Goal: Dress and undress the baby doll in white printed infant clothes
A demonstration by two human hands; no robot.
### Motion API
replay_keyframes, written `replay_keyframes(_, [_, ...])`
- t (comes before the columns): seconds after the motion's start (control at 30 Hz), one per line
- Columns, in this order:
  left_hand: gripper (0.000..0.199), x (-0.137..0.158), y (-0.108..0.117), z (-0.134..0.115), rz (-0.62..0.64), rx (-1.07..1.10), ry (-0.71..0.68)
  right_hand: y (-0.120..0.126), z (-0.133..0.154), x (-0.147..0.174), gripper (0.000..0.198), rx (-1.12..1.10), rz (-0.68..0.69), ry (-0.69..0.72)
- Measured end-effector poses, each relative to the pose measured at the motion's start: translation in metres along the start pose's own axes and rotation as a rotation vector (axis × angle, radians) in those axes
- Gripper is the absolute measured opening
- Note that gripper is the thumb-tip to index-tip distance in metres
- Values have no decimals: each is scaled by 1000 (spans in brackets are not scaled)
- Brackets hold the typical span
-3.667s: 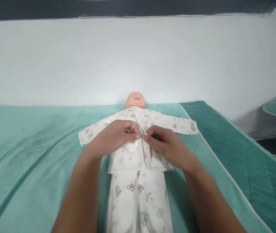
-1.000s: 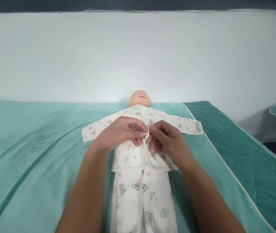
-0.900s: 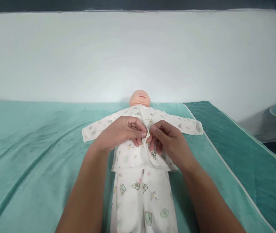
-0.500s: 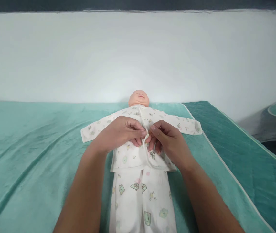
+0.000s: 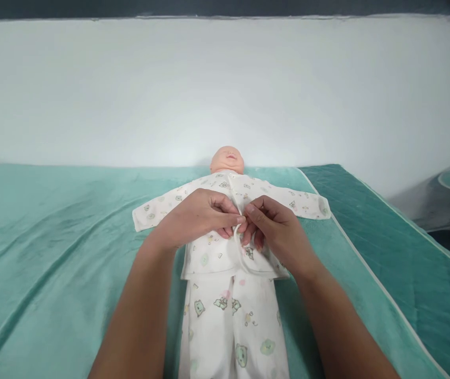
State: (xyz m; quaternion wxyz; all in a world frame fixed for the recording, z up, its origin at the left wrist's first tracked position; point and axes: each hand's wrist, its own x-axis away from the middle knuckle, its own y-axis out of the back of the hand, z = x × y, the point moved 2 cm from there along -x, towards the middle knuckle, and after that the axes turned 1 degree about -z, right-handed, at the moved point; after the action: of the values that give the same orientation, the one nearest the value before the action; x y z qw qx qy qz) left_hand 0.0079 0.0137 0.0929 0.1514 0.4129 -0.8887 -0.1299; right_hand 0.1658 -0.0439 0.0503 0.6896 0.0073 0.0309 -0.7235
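Observation:
A baby doll point(image 5: 227, 159) lies on its back with its head toward the wall. It wears a white printed jacket point(image 5: 205, 258) with both sleeves spread out, and matching trousers point(image 5: 211, 326). At the middle of the jacket front, my left hand point(image 5: 205, 216) is closed, its thumb and forefinger pinching the front edge. My right hand point(image 5: 270, 223) pinches the same edge from the other side, fingertips almost meeting the left ones. Any button or snap between the fingertips is hidden. Below my hands the jacket edge hangs in a loose wavy fold.
A light green plush sheet point(image 5: 70, 263) with wrinkles on the left lies under the doll. A darker green quilted cover point(image 5: 399, 252) with a pale border runs along the right. Behind the doll stands a white wall point(image 5: 225, 79).
My left thumb has moved slightly right, over the jacket's edge and closer to my right fingertips. My right hand and the doll are nearly unchanged.

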Motion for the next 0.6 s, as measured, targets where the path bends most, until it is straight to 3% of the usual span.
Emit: replay_keyframes(0.6, [9, 3, 0, -3, 17, -57, 0, 0, 2, 0, 31, 1, -9, -33])
